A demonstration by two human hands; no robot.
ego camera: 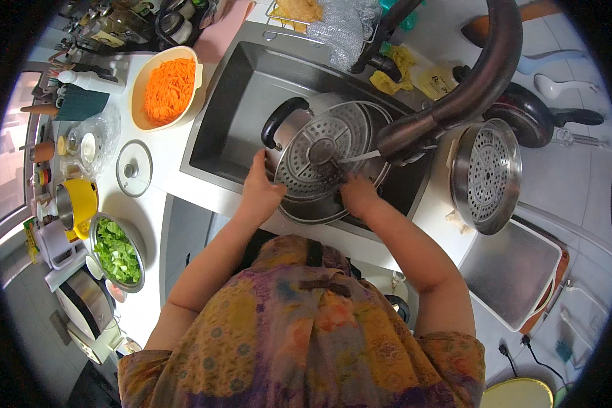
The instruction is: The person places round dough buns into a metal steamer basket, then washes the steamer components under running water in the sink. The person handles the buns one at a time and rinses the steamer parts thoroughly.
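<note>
A round perforated metal steamer tray (298, 171) leans tilted in the sink (250, 97), against a steel pot with a black handle (284, 121). My left hand (262, 194) holds the near left edge of the tray, thumb and fingers at its rim. Water runs from the dark faucet (413, 140) onto the tray's middle. My right hand (358, 196) is down at the tray's lower right, where the stream splashes. Its fingertips are partly hidden, and whether they grip anything is unclear. Another round metal rim (311, 222) shows below the tray.
Left of the sink stand a tub of shredded carrot (168, 92), a glass lid (134, 168) and a bowl of chopped greens (116, 250). At right are another perforated steamer (488, 176), a frying pan (523, 117) and a metal tray (512, 275). The faucet arches over the sink.
</note>
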